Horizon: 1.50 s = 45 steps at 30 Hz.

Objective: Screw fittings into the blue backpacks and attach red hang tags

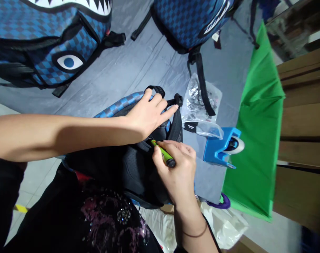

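Note:
A black backpack with blue checkered trim (146,175) lies at the near edge of the grey table. My left hand (146,114) rests across its top by the straps, fingers stretched out and pressing on the fabric. Just below it, my right hand (177,161) is wrapped round a lime-green handled tool with a black end (164,154). Its thin dark tip points into the black fabric near my left palm; where the tip ends is hidden. A black webbing strap (175,130) curves beside both hands.
Two blue checkered backpacks, one with an eye print (52,38) and another (188,21), lie at the back. Right of my hands are a clear plastic bag (199,95) and a blue tape dispenser (218,147). Green fabric (260,140) drapes the right edge, near cardboard boxes (304,123).

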{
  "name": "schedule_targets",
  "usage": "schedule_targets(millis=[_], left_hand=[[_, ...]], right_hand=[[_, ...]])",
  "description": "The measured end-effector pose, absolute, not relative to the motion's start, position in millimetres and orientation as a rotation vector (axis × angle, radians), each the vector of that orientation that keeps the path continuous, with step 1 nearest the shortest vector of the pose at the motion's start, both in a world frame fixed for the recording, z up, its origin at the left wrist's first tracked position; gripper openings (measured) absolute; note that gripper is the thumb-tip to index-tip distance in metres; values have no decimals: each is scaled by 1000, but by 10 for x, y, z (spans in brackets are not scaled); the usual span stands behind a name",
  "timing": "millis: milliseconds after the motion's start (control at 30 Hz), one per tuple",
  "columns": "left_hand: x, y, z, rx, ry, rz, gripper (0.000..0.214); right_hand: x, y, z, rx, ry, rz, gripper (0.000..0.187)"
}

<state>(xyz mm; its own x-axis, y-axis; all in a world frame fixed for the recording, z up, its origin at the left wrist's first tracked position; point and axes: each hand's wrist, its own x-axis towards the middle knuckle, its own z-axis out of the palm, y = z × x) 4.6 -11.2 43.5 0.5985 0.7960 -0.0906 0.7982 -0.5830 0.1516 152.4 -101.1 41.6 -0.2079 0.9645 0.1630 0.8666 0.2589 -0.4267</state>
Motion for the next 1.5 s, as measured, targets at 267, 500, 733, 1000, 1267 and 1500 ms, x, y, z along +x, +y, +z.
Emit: schedule_targets(millis=[267,500,733,1000,1267,1500], left_hand=[[19,-116,425,2703,1347,-42,81],[9,-156,463,2787,1364,-106,83],[-236,-106,750,2659,1340,-432,121],[-345,-250,733,2553,1615,-594,130],[-474,-131,724,2592,1504,-563,113],[-519,-116,771,2392,1556,-619,114]], right_hand=[[1509,-1050,404,-1639,-2117,324,13],[1483,-1040,400,-1613,-2128,367,14],[1511,-1111,328,-1542,-2040,471,19],[1284,-1208,277,-1380,-2085,534,18],[1368,-1146,215,-1318,-2056,449,17],[1326,-1027,164,-1244,-2041,505,19]])
